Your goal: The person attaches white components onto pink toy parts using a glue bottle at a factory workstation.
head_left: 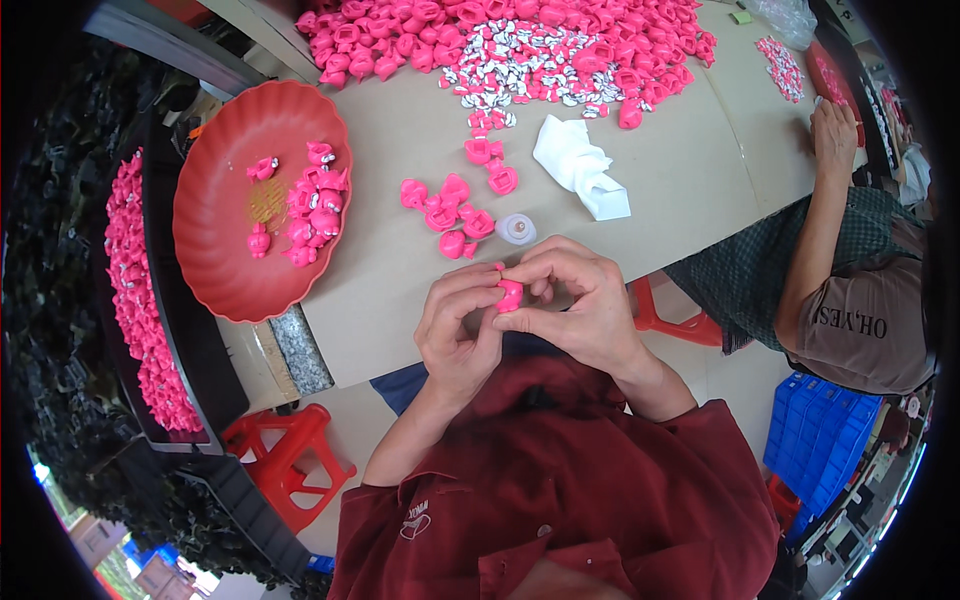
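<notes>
Between my two hands, just over the table's near edge, is a small pink plastic piece [510, 296]. My left hand [458, 318] pinches it from the left, and my right hand [580, 302] grips it from the right with thumb and fingers. Part of the piece is hidden by the fingers. Several loose pink hollow pieces [440, 212] lie on the table just beyond my hands. Beside them stands a small round whitish container [517, 229]. A crumpled white cloth or tissue [580, 167] rests farther right.
A big pile of pink pieces [400, 40] covers the far side, with small white-and-pink parts [530, 65] in front. On the left, a red scalloped bowl [215, 230] holds several pieces, beside a black tray [205, 350] of more. A co-worker [850, 300] sits at the right.
</notes>
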Available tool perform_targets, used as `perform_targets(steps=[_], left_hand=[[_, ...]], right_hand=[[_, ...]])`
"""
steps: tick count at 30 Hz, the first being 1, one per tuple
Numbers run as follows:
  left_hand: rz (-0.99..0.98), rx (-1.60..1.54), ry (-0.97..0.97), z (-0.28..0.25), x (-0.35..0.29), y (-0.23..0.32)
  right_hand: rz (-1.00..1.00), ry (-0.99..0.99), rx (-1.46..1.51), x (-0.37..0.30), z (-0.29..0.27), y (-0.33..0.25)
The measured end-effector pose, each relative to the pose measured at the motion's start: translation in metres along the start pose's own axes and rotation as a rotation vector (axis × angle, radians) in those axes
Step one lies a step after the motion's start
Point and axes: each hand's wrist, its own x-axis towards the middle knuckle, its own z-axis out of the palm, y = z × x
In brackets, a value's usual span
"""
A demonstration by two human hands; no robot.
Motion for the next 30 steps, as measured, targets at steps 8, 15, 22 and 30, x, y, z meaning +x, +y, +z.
perform_targets(steps=[8, 15, 22, 30], left_hand=[[-0.176, -0.225, 0.053, -0.002, -0.003, 0.0], [-0.277, -0.376, -0.075, -0.014, 0.004, 0.002], [-0.408, -0.626, -0.197, -0.023, 0.01, 0.008], [-0.493, -0.671, -0.267, -0.031, 0.012, 0.001]], right_hand=[[-0.07, 0.034, -0.24, 0.002, 0.004, -0.014], [-0.115, 0.085, -0.248, -0.003, 0.004, -0.01], [-0.182, 0.11, -0.286, -0.003, 0.004, -0.01], [-0.189, 0.09, -0.262, -0.004, 0.002, -0.002]])
